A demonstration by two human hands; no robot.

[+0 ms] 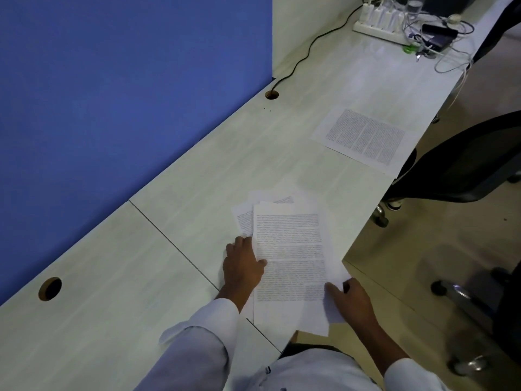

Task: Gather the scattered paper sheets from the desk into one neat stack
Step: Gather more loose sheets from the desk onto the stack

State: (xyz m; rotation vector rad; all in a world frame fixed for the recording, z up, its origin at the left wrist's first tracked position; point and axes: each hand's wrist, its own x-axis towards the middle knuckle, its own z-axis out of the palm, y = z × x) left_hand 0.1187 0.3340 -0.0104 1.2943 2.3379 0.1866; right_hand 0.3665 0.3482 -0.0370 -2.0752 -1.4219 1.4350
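A loose, fanned pile of printed paper sheets point(290, 249) lies near the desk's front edge, its near end hanging over the edge. My left hand point(243, 265) holds the pile's left side, thumb lying on the top sheet. My right hand point(351, 299) grips the pile's lower right corner past the desk edge. One single printed sheet point(363, 138) lies flat and apart, farther along the desk to the right, reaching the front edge.
The pale wood desk point(169, 221) runs along a blue partition point(112, 94). It has two cable holes point(271, 94) point(50, 288). A power strip point(377, 22) with tangled cables sits at the far end. A black office chair point(462, 165) stands beside the single sheet.
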